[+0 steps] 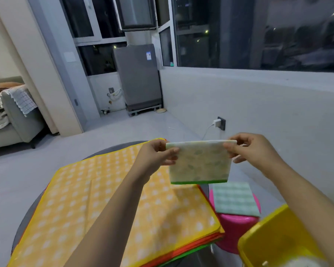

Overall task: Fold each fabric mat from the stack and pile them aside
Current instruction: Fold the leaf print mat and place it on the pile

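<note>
A folded pale mat with a green bottom edge (200, 163) hangs in the air above the table's far right corner. My left hand (158, 153) pinches its upper left corner and my right hand (249, 149) pinches its upper right corner. Under my left forearm lies the stack of flat mats (96, 205), its top one yellow with white dots, with orange, red and green edges showing beneath. A folded green checked mat (234, 199) lies on a pink stool (237, 228) to the right of the stack.
The stack rests on a round grey table (27, 214). A yellow plastic tub (274, 239) stands at the lower right beside the stool. Behind are a white wall with a plugged-in socket (220, 123), a grey appliance (138, 78) and a sofa (10, 116) at left.
</note>
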Motion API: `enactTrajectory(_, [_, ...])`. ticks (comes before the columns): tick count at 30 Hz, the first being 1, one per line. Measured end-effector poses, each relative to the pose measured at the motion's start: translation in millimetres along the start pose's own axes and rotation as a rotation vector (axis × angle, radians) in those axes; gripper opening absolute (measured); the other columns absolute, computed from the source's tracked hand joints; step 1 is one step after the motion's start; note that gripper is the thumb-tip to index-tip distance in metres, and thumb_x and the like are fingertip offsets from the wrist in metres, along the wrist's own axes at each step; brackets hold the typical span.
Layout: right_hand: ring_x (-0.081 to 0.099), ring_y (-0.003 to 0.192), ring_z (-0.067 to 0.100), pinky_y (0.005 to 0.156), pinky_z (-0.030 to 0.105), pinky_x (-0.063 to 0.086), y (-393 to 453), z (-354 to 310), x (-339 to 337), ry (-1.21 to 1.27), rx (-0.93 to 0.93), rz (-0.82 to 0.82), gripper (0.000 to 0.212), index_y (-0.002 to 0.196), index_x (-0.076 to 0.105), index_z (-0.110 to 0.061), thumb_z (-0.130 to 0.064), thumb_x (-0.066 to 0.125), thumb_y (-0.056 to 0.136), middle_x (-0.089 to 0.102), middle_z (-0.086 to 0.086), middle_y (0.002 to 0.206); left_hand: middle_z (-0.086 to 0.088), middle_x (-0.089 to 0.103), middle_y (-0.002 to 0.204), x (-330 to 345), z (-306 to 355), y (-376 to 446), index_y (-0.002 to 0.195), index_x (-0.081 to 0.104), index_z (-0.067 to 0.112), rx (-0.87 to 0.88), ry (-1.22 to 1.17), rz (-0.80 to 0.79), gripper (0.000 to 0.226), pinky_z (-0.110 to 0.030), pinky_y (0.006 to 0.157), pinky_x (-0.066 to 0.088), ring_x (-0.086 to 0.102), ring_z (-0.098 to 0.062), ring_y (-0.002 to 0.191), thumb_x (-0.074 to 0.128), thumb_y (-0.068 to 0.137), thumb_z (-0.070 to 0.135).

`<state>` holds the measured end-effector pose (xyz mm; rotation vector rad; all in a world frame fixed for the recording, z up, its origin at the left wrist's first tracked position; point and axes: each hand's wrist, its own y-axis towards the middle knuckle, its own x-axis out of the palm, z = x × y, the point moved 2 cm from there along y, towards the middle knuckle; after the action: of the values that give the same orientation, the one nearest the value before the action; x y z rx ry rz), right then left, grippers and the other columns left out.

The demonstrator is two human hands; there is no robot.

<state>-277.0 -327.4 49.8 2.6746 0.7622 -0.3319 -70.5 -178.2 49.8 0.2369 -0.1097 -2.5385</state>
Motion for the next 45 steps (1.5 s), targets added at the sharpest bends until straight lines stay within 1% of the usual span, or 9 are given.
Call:
enactTrajectory(6, [0.069,0.069,0.011,0.063,0.010,0.047,27.5,57.7,-48.2,-0.008,0.087,0.083,0.013,0.080,0.072,-0.014,-0.027,0.068,0.082,0.072,0.004,0.078,-0.010,0.068,0.078,75.4,-27.4,45.6,0.080,0.069,0.004,-0.082,-0.070,0.045,0.034,-0.032,0.078,0.058,0.069,-0.022,0.074,0.057,0.093,0.033])
enactTrajectory(11, [0.068,0.081,0.021,0.075,0.031,0.046,50.2,125.2,-65.8,-0.083,0.153,0.201,0.013,0.077,0.073,-0.015,-0.026,0.070,0.082,0.072,0.004,0.077,-0.008,0.068,0.078,139.6,-78.9,90.6,0.073,0.070,0.014,-0.172,0.044,0.145,0.016,-0.044,0.084,0.055,0.066,-0.026,0.076,0.062,0.087,0.016])
enactTrajectory(13, [0.066,0.086,0.021,0.077,0.029,0.046,57.7,154.3,-67.3,-0.110,0.168,0.221,0.003,0.082,0.073,-0.015,-0.017,0.070,0.081,0.071,0.003,0.084,-0.008,0.068,0.089,161.8,-101.8,105.4,0.089,0.071,0.010,-0.240,0.036,0.179,0.010,-0.036,0.080,0.056,0.063,-0.023,0.077,0.063,0.085,0.008])
enactTrajectory(18, [0.061,0.096,0.019,0.082,0.027,0.044,70.9,228.3,-59.0,-0.141,0.258,0.234,0.028,0.107,0.068,-0.015,-0.009,0.071,0.079,0.065,0.003,0.110,-0.009,0.058,0.130,205.0,-155.3,131.3,0.126,0.056,0.005,-0.396,0.009,0.296,0.040,-0.017,0.060,0.048,0.058,-0.016,0.077,0.048,0.088,-0.005])
enactTrajectory(20, [0.062,0.098,0.021,0.086,0.032,0.047,72.7,256.0,-51.6,-0.117,0.315,0.241,0.036,0.112,0.065,-0.015,-0.007,0.072,0.078,0.065,0.004,0.113,-0.008,0.053,0.136,217.6,-177.1,138.0,0.131,0.052,0.005,-0.461,-0.042,0.340,0.048,-0.030,0.082,0.054,0.063,-0.027,0.100,0.040,0.087,-0.012])
enactTrajectory(22, [0.062,0.101,0.023,0.091,0.037,0.049,70.6,281.3,-42.1,-0.101,0.377,0.233,0.040,0.115,0.063,-0.013,-0.005,0.072,0.077,0.065,0.005,0.114,-0.007,0.053,0.137,228.2,-199.0,139.7,0.131,0.052,0.007,-0.508,-0.058,0.387,0.052,-0.040,0.098,0.048,0.058,-0.029,0.115,0.036,0.085,-0.014])
enactTrajectory(26, [0.061,0.097,0.020,0.090,0.035,0.049,53.3,325.2,-21.7,-0.120,0.489,0.215,0.043,0.118,0.062,-0.012,-0.004,0.071,0.076,0.066,0.005,0.114,-0.002,0.053,0.137,241.1,-238.8,124.0,0.133,0.050,0.010,-0.575,-0.042,0.440,0.056,-0.032,0.105,0.042,0.051,-0.021,0.124,0.033,0.085,-0.015])
enactTrajectory(38, [0.054,0.103,0.023,0.081,0.020,0.034,17.0,374.8,-3.5,-0.341,0.568,0.145,0.039,0.113,0.063,-0.011,-0.006,0.072,0.075,0.060,0.013,0.112,-0.007,0.058,0.130,253.8,-308.6,83.5,0.125,0.058,0.007,-0.582,0.126,0.422,0.047,-0.022,0.095,0.039,0.054,-0.021,0.120,0.037,0.087,-0.010])
enactTrajectory(45, [0.044,0.086,0.010,0.079,0.016,0.032,13.3,379.0,3.0,-0.396,0.542,0.137,0.039,0.118,0.059,-0.014,-0.010,0.070,0.081,0.054,0.011,0.116,-0.007,0.057,0.126,249.6,-316.9,79.4,0.121,0.060,0.010,-0.569,0.198,0.398,0.042,-0.021,0.089,0.040,0.055,-0.020,0.114,0.042,0.087,-0.006])
